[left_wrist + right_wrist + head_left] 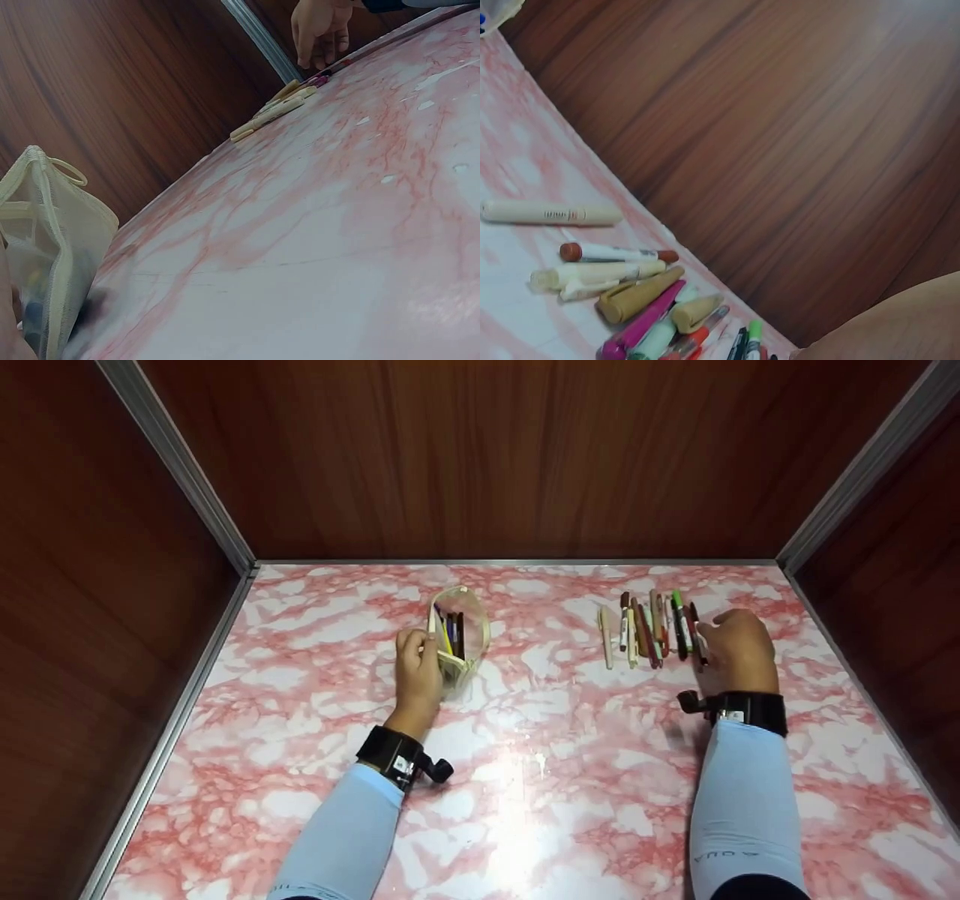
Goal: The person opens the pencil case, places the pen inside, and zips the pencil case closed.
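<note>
The mesh pouch [475, 619] gapes on the tabletop [540, 697], rim pinched by the left hand [420, 671]; a slack grip could spill the pens inside [460, 637]. Right of the pouch, loose pens [643, 634] might roll if nudged. Farther right of it is the right hand [741, 651]; whether it grips anything cannot be told. The right sleeve [746, 795] reads "AQUA"; print on a pale marker [551, 213] is illegible.
</note>
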